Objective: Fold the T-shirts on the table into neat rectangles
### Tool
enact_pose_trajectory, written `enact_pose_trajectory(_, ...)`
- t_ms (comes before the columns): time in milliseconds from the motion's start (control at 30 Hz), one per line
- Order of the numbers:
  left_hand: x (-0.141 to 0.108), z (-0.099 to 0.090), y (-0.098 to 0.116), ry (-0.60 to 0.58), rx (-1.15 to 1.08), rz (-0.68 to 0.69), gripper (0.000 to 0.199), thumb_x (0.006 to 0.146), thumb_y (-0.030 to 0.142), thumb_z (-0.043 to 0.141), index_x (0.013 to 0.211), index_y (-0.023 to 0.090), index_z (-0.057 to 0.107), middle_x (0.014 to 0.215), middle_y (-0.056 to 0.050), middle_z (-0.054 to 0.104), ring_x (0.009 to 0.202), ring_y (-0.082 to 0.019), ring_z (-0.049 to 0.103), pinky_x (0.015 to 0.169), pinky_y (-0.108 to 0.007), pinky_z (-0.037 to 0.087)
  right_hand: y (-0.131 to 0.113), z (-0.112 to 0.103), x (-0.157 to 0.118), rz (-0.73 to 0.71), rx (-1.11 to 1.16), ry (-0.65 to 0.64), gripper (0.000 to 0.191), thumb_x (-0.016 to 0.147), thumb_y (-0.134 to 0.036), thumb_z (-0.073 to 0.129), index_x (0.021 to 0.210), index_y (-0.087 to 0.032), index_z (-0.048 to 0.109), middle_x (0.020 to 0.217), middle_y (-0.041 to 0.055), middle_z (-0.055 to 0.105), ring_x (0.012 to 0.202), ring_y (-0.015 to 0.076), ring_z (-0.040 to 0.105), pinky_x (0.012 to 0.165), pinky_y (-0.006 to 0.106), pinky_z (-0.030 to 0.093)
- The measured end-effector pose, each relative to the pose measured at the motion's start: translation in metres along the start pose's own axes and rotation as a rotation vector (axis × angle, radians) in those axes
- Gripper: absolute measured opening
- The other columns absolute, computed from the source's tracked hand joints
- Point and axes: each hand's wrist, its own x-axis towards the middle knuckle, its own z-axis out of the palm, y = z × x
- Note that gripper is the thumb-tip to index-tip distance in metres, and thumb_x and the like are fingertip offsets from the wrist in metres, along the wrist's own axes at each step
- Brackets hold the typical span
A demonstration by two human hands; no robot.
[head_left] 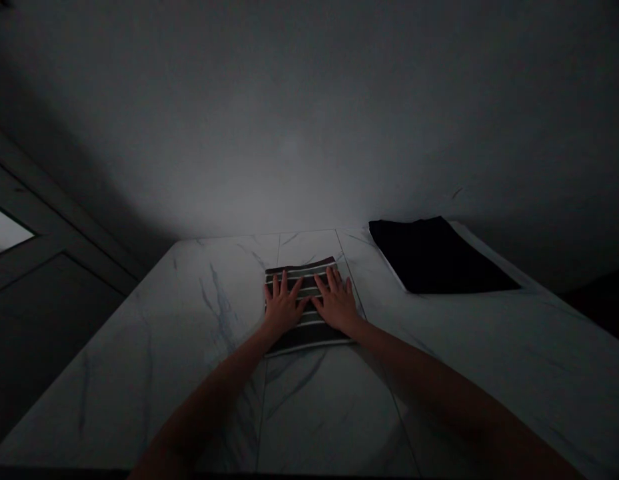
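A folded dark cloth with pale stripes [309,337] lies near the middle of the table. My left hand [283,305] rests flat on its left half, fingers spread. My right hand [336,301] presses flat on its right half in the same way, and the two thumbs nearly meet. Neither hand grips the cloth. To the right, a folded black garment [434,257] lies on a white sheet or cloth, out of reach of both hands' fingertips.
The white marble-patterned tabletop [189,320] has thin seams and grey veins, and its far edge meets a plain grey wall [309,133]. A door or window frame [39,227] stands at the left. The room is dim.
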Motion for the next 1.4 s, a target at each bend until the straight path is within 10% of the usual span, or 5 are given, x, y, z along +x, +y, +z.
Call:
enact_pose_trajectory(500, -0.039, -0.009, 0.021, -0.153, -0.054, 0.236, 0.060, 0.093, 0.061, 0.043, 0.149, 0.039, 0.037, 0.162, -0.009, 0.023, 0.147, -0.043, 0.016, 0.107, -0.076, 0.019, 0.012, -0.001, -0.030, -0.032, -0.010, -0.077, 0.066, 0.099, -0.046, 0.038, 0.151, -0.005, 0.034, 0.159, 0.0236, 0.024, 0.147, 0.0335, 0.023, 0.117, 0.050, 0.020)
enact_pose_trajectory(900, -0.023, -0.014, 0.014, -0.155, -0.098, 0.234, 0.061, 0.095, 0.063, 0.037, 0.151, 0.043, 0.028, 0.163, -0.006, 0.022, 0.148, -0.043, 0.016, 0.109, -0.076, 0.015, 0.019, -0.025, 0.071, 0.435, 0.200, -0.004, 0.031, 0.096, -0.034, 0.053, 0.118, -0.012, 0.056, 0.116, 0.0165, 0.067, 0.110, 0.0248, 0.063, 0.085, 0.030, 0.047)
enact_pose_trajectory(1400, -0.025, -0.006, 0.015, -0.169, -0.095, 0.248, 0.059, 0.093, 0.063, 0.042, 0.149, 0.043, 0.035, 0.161, -0.005, 0.027, 0.147, -0.042, 0.019, 0.108, -0.076, 0.018, 0.018, -0.013, 0.068, 0.321, -0.002, 0.054, 0.038, 0.100, -0.021, 0.033, 0.130, -0.011, 0.053, 0.129, 0.0226, 0.058, 0.116, 0.0298, 0.057, 0.091, 0.038, 0.045)
